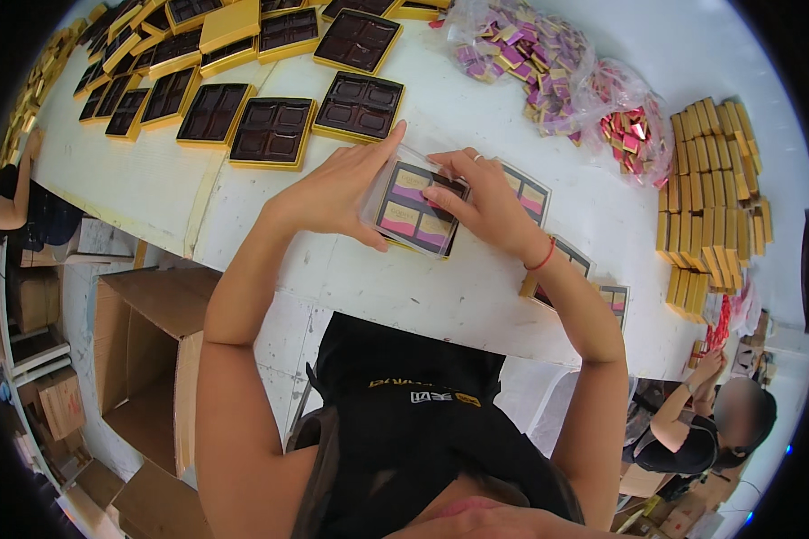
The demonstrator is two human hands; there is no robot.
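Before me on the white table is a small gold box [388, 242] with wrapped squares [399, 218] in grey, purple and pink, under a clear plastic lid [376, 203]. My left hand [337, 193] wraps the left side of the lid and box, its thumb and fingers apart around them. From the right, my right hand [487, 199] grips the same box, thumb pressed on top and fingers at the far edge. Its fingers and thumb hide the box's right part. Whether the lid sits fully down I cannot tell.
Gold boxes with empty dark trays [272, 130] crowd the far left. Bags of purple [521, 58] and red [627, 130] wrapped squares lie far right, near stacked gold boxes [706, 193]. Clear-lidded boxes [528, 190] line my right arm. An open carton [144, 359] stands lower left; other people [683, 440] are nearby.
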